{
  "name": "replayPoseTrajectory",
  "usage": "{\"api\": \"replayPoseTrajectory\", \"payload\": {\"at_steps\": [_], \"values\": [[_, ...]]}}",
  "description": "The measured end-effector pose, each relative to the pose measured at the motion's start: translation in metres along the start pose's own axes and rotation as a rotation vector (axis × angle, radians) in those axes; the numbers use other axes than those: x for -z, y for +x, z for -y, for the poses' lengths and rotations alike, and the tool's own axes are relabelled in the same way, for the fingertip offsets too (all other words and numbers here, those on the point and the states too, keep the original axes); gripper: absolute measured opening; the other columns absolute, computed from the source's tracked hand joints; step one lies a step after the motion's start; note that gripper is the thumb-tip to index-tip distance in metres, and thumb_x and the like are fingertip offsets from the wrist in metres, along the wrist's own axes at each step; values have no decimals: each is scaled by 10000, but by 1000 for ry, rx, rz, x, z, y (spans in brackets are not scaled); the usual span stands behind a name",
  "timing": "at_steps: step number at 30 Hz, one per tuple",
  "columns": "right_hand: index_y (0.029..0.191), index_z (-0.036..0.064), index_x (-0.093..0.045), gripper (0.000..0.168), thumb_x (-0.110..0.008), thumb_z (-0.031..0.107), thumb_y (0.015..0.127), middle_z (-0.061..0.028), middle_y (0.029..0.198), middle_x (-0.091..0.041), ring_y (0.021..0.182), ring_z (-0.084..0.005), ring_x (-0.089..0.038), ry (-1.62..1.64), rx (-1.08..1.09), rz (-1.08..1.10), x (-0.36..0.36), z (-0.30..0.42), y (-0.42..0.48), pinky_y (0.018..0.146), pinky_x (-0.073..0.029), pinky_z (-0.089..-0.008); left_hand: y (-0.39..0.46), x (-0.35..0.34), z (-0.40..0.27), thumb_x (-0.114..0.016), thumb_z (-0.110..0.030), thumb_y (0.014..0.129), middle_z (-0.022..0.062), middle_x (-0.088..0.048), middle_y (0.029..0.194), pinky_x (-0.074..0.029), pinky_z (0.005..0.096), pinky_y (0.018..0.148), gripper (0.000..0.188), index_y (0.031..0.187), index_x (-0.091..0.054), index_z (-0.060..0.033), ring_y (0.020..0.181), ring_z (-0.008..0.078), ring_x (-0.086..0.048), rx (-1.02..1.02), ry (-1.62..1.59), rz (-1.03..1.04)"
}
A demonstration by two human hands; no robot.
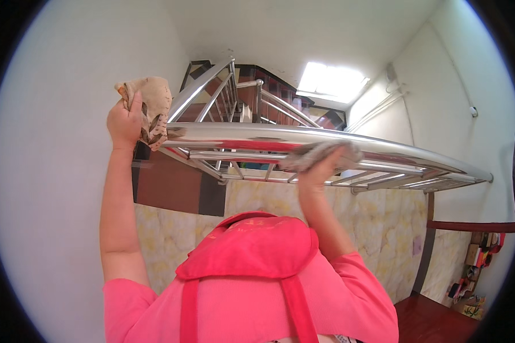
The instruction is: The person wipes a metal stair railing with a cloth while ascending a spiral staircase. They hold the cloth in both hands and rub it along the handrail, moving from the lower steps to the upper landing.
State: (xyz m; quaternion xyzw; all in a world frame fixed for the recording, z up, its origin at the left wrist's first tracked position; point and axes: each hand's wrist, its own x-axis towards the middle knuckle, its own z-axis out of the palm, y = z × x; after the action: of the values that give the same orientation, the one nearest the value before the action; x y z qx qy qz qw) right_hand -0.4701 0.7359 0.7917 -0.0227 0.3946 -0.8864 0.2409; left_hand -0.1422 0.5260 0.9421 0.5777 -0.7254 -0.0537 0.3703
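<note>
My left hand (125,124) grips a folded beige cloth (152,96) with a dark leaf pattern, beside the left end of a stainless steel handrail (240,132). Farther right along the same rail, my right hand (322,171) holds a grey cloth (317,155) against the front of the tube. Both that hand and its cloth are blurred. Below the handrail run thinner steel bars (240,156), part of the balustrade. The palm side of my right hand is hidden by the cloth.
Beyond the rail, a stairwell with a sloping steel banister (204,90) drops away towards a bright window (332,81). A white wall (47,171) stands close on my left. Marble-patterned floor tiles (369,231) lie underfoot. Shoes and boxes (476,261) line the wall at lower right.
</note>
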Motion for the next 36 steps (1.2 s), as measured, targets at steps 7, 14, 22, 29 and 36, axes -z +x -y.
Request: {"api": "replayPoseTrajectory", "payload": {"at_steps": [7,14,22,29,36], "values": [[1276,224,-404,611,-582,601,829,16,1208,-492,1155,-174,-459,38,-655,175,-83,-81,-123,1000,-374,-379,-4,0,-1,-532,-437,887,170,-647,730,-476,394,645,438,823,-665,-25,699,346,-620,19,-48,0],[1293,189,-397,663,-710,475,783,19,1261,-479,1198,-175,-434,155,-1007,394,-151,-159,-178,1032,-349,-385,0,2,-7,-536,-432,886,179,-647,739,-478,394,653,440,829,-661,-14,715,348,-621,24,-40,6],[1108,117,-546,402,-670,393,843,-10,1102,-587,1094,-173,-519,148,-684,314,-59,-57,-87,967,-406,-382,1,-4,6,-536,-447,888,189,-639,711,-477,398,636,469,801,-657,-3,688,356,-622,1,-93,-9],[1248,94,-462,508,-605,423,889,-50,1197,-510,1114,-226,-484,7,-139,-101,45,111,71,960,-425,-432,1,0,8,-524,-473,889,184,-643,717,-479,394,642,490,802,-661,-10,695,351,-624,-18,-64,4],[1304,-54,-299,638,-624,291,876,-197,1243,-442,1134,-312,-473,-645,704,-338,99,164,154,966,-414,-415,4,-2,1,-514,-481,890,180,-645,725,-481,392,643,489,816,-667,-22,704,350,-628,-29,-9,12]]}}
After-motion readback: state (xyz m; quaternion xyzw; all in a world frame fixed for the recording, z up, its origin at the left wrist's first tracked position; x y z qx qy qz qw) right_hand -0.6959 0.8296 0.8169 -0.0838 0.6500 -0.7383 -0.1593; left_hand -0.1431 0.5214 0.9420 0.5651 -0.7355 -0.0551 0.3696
